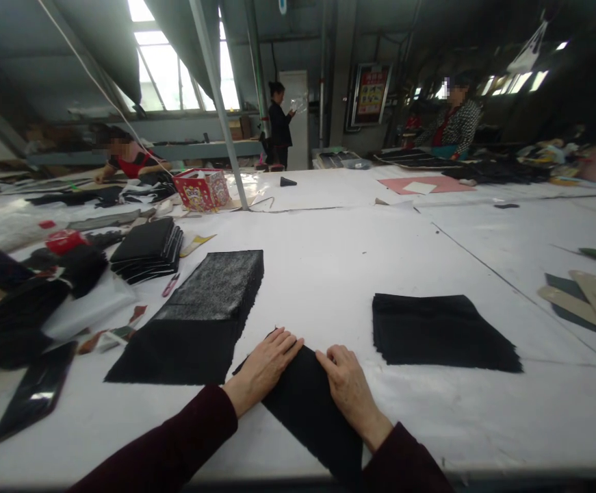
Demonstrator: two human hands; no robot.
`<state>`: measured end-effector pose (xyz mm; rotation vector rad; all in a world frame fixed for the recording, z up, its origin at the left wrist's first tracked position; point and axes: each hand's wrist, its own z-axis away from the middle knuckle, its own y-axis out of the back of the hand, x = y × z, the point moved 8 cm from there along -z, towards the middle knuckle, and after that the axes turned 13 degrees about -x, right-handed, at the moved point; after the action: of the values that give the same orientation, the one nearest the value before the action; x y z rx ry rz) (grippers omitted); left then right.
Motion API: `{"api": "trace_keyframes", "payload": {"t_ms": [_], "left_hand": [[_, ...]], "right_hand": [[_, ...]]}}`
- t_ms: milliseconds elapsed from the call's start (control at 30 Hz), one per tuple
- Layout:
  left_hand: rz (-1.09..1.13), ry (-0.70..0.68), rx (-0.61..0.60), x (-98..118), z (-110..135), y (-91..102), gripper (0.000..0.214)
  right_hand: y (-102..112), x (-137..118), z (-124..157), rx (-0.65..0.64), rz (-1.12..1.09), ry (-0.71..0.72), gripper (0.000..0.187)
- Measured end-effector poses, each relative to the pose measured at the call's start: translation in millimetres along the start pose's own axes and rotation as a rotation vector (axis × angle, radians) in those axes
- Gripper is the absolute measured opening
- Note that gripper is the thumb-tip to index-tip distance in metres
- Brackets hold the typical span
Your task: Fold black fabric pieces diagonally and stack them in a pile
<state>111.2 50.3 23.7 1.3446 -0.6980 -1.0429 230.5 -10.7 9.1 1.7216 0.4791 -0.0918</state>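
Note:
A black fabric piece lies slantwise on the white table in front of me, its lower end reaching the near edge. My left hand rests flat over its upper left part, fingers stretched out and close together. At its upper right edge is my right hand, thumb pointing along the cloth and fingers curled in against it. Left of my hands sits a stack of black fabric pieces, with a greyish, speckled piece over its far part. Another black fabric stack lies to the right.
On the left are a folded black stack, a dark phone-like slab, scraps and black bundles. A patterned red box stands by a metal pole. Beige templates lie far right. Several people are across the table.

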Motion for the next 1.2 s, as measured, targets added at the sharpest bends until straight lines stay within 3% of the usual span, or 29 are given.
{"api": "trace_keyframes", "payload": {"t_ms": [200, 467, 667, 900, 1200], "left_hand": [[-0.045, -0.004, -0.033, 6.6, -3.4, 2.0, 0.065], [-0.017, -0.061, -0.04, 18.2, -8.0, 3.2, 0.052], [-0.037, -0.059, -0.06, 25.4, -11.9, 3.0, 0.068], [-0.005, -0.114, -0.056, 32.7, -13.5, 5.7, 0.058], [-0.102, -0.065, -0.074, 48.4, -21.4, 8.1, 0.064]], "right_hand": [[2.5, 5.2, 9.0, -0.015, 0.026, -0.008, 0.03], [9.0, 9.9, 18.4, -0.04, -0.009, -0.007, 0.028], [11.0, 15.9, 28.1, -0.04, -0.009, 0.007, 0.029], [15.7, 19.5, 36.0, -0.058, -0.017, 0.032, 0.029], [25.1, 16.7, 40.7, -0.078, 0.031, 0.044, 0.031]]}}
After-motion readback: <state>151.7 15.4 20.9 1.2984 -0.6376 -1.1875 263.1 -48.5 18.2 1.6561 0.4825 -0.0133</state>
